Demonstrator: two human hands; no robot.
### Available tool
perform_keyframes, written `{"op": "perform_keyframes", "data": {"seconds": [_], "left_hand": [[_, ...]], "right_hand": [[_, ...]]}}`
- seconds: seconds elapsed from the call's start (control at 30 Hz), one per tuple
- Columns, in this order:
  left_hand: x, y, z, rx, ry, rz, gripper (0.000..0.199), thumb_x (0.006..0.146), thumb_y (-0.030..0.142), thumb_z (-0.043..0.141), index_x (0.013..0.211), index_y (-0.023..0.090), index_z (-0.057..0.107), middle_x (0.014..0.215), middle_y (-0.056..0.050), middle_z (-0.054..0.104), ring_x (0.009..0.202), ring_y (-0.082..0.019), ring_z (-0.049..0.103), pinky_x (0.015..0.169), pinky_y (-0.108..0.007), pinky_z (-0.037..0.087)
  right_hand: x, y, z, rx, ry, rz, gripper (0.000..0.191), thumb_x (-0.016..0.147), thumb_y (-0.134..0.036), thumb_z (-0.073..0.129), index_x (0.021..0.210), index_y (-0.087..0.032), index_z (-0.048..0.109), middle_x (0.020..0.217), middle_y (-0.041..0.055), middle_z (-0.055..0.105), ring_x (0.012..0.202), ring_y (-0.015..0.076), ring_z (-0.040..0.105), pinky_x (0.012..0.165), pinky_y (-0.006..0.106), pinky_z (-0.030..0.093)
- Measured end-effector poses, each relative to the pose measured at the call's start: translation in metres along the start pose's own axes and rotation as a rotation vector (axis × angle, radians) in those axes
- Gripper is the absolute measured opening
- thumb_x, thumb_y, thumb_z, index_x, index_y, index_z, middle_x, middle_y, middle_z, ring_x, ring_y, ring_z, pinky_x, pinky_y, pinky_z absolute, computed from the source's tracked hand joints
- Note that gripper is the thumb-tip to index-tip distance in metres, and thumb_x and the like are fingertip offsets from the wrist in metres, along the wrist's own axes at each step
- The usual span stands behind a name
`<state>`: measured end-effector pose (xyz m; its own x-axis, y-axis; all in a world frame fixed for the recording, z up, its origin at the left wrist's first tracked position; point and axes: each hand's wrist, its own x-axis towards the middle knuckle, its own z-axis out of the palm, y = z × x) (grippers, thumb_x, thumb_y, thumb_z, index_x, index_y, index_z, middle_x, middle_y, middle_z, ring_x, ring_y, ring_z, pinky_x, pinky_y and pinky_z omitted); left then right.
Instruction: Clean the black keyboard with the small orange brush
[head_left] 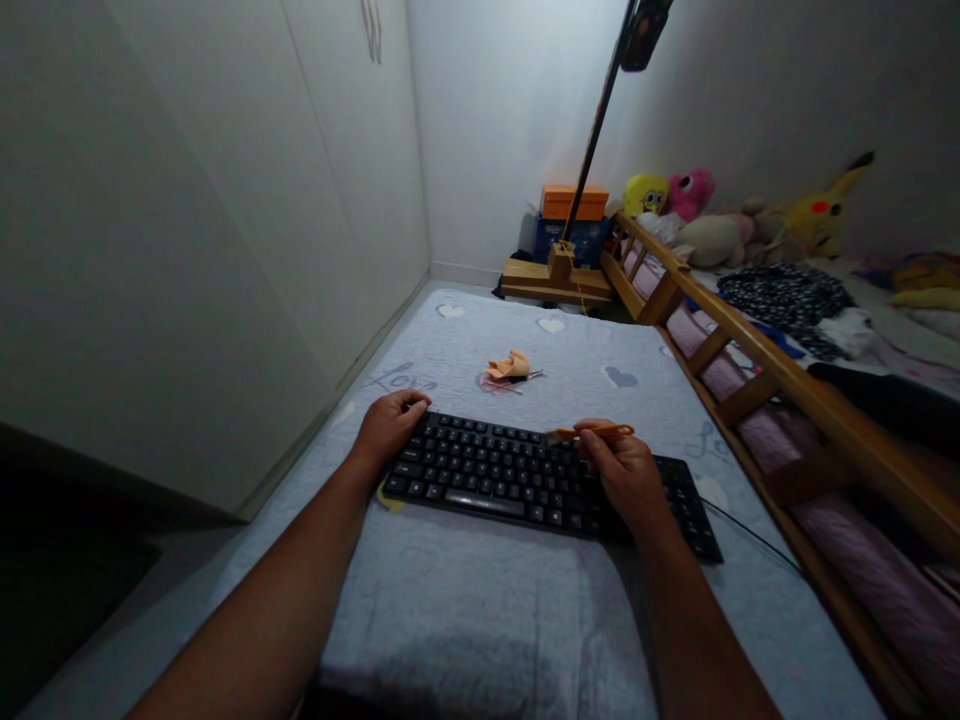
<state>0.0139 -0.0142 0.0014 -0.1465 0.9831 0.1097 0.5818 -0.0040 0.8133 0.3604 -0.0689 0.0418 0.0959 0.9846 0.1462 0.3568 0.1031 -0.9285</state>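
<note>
A black keyboard [480, 470] lies on the pale blue cloth with white keycap letters, its cable running off to the right. My left hand [391, 430] is closed on the keyboard's upper left corner, thumb and fingers at the edge. Pinched in my right hand [622, 465] is a small brush [611, 431] with an orange handle. The brush's bristles point left and meet the top rows of keys. My right hand hides part of the keys on the right side. Beyond the keyboard sit a crumpled orange cloth [510, 366] and a thin metal-tipped tool [534, 375].
A wooden bed rail [780, 400] runs along the right, with plush toys [694, 195] and clothes behind it. Ahead stands a wooden base [559, 275] carrying a dark pole [600, 125], near an orange box [574, 203]. White cabinet doors [300, 200] rise on the left.
</note>
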Motion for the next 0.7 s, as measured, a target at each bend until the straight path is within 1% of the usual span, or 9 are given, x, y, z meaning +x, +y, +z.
{"op": "perform_keyframes", "data": {"seconds": [0.1,0.17,0.2,0.27,0.33,0.4,0.47,0.53,0.7], "left_hand": [[0.0,0.0,-0.001,0.005,-0.004,0.006,0.035,0.076,0.046,0.055,0.086,0.019,0.075,0.093,-0.007,0.078,0.09,-0.027,0.07,0.086,-0.036,0.05],[0.0,0.0,-0.001,0.011,-0.003,0.01,0.035,0.076,0.046,0.054,0.086,0.02,0.075,0.093,-0.007,0.078,0.091,-0.027,0.07,0.086,-0.037,0.05],[0.0,0.0,-0.001,0.014,-0.001,0.011,0.035,0.076,0.046,0.055,0.086,0.02,0.075,0.093,-0.007,0.078,0.091,-0.027,0.07,0.086,-0.037,0.05],[0.0,0.0,-0.001,0.017,0.003,0.012,0.034,0.076,0.046,0.055,0.086,0.02,0.075,0.093,-0.007,0.078,0.091,-0.027,0.07,0.086,-0.037,0.05],[0.001,0.0,-0.001,0.019,0.004,0.015,0.034,0.077,0.046,0.055,0.086,0.02,0.075,0.093,-0.007,0.079,0.091,-0.027,0.07,0.086,-0.036,0.05],[0.001,0.0,-0.001,0.023,0.004,0.018,0.034,0.077,0.046,0.055,0.086,0.02,0.075,0.092,-0.007,0.079,0.09,-0.027,0.07,0.085,-0.036,0.05],[0.0,0.0,-0.001,0.028,0.003,0.016,0.034,0.076,0.046,0.055,0.086,0.02,0.075,0.092,-0.006,0.079,0.09,-0.027,0.07,0.085,-0.036,0.05],[0.0,0.0,-0.001,0.03,0.002,0.009,0.034,0.076,0.046,0.054,0.085,0.02,0.075,0.092,-0.006,0.078,0.089,-0.027,0.07,0.084,-0.036,0.05],[-0.001,0.0,-0.001,0.025,0.002,-0.002,0.035,0.077,0.046,0.054,0.086,0.02,0.075,0.09,-0.006,0.078,0.088,-0.026,0.07,0.082,-0.035,0.05]], "right_hand": [[-0.002,-0.005,0.001,0.083,0.03,0.044,0.045,0.081,-0.058,0.067,0.097,-0.017,0.075,0.073,0.0049,0.071,0.059,0.0162,0.057,0.057,0.029,0.044],[-0.004,-0.01,0.001,0.133,-0.009,0.092,0.047,0.078,-0.06,0.069,0.094,-0.016,0.074,0.069,0.0043,0.069,0.058,0.0157,0.056,0.055,0.028,0.043],[-0.005,-0.012,0.001,0.148,-0.056,0.118,0.047,0.077,-0.061,0.07,0.091,-0.016,0.073,0.067,0.0038,0.068,0.056,0.0151,0.055,0.053,0.028,0.041],[-0.006,-0.016,0.002,0.15,-0.196,0.162,0.046,0.076,-0.061,0.071,0.086,-0.016,0.072,0.062,0.0022,0.064,0.053,0.0134,0.052,0.051,0.026,0.038],[-0.007,-0.017,0.003,0.121,-0.323,0.173,0.044,0.077,-0.06,0.07,0.082,-0.016,0.071,0.06,0.0008,0.062,0.051,0.012,0.049,0.05,0.026,0.036],[-0.007,-0.017,0.006,0.078,-0.372,0.157,0.042,0.079,-0.058,0.069,0.081,-0.016,0.071,0.06,0.0003,0.061,0.052,0.0118,0.049,0.051,0.026,0.036],[-0.005,-0.015,0.008,0.033,-0.342,0.132,0.042,0.08,-0.059,0.067,0.08,-0.017,0.071,0.061,0.0009,0.062,0.053,0.0125,0.05,0.052,0.027,0.037],[-0.003,-0.011,0.011,0.008,-0.27,0.109,0.044,0.08,-0.06,0.066,0.082,-0.017,0.071,0.064,0.0023,0.065,0.055,0.0141,0.053,0.054,0.028,0.039],[0.001,-0.005,0.016,0.032,-0.091,0.042,0.052,0.08,-0.066,0.065,0.092,-0.016,0.074,0.071,0.0059,0.07,0.062,0.0192,0.06,0.059,0.031,0.045]]}}
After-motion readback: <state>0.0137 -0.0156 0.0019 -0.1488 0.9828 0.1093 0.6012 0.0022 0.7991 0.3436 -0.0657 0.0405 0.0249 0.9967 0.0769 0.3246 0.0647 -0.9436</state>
